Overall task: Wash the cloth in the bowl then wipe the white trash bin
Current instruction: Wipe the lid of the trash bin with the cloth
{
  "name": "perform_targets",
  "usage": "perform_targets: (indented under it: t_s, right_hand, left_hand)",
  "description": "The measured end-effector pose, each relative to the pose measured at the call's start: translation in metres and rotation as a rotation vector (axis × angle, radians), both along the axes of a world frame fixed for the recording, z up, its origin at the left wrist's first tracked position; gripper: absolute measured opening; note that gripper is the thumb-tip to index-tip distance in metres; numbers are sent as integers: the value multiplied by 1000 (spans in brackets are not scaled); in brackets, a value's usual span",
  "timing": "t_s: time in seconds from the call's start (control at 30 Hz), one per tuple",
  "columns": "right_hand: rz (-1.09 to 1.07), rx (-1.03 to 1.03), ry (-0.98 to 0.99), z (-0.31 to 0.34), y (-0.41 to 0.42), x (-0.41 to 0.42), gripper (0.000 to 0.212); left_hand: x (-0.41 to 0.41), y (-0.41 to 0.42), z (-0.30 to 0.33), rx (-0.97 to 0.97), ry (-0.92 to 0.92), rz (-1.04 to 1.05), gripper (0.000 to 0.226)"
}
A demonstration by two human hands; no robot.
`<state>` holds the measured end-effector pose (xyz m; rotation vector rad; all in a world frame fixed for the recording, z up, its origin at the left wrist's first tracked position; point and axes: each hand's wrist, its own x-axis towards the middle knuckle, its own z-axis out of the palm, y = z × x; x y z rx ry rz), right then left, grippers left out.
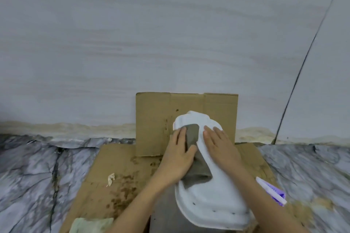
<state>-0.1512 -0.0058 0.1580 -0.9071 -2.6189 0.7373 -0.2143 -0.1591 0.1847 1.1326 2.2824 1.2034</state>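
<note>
The white trash bin (212,195) stands on cardboard right below me, its lid seen from above. A grey-brown cloth (193,134) lies across the lid's left side and hangs toward me. My left hand (177,157) presses the cloth onto the lid, fingers extended over it and thumb on its right edge. My right hand (220,145) lies flat on the lid's right side, fingers straight and pointing toward the wall. No bowl is in view.
Stained cardboard (117,172) covers the marble-patterned floor, and another sheet (155,111) leans on the wall. A purple-and-white spray bottle (270,190) lies right of the bin. A crumpled paper scrap (111,178) and a pale green cloth (91,226) lie at left.
</note>
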Motion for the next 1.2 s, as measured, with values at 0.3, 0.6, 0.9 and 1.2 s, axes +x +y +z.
perform_targets:
  t_s: [0.3,0.6,0.9,1.2]
  right_hand:
    - [9,-79,23,-7,24,21,71]
    - [-20,-98,30,-11,30,17,50]
    - [1,-95,99,-22,45,31,46]
    - [-26,-102,73,-18,41,26,48]
  left_hand:
    - [23,42,8,-124,151,51,60]
    - [-66,95,9,192,-375,110,33]
    - [82,-15,-14,129,51,-14,73]
    - [-46,61,1,172,1,116,37]
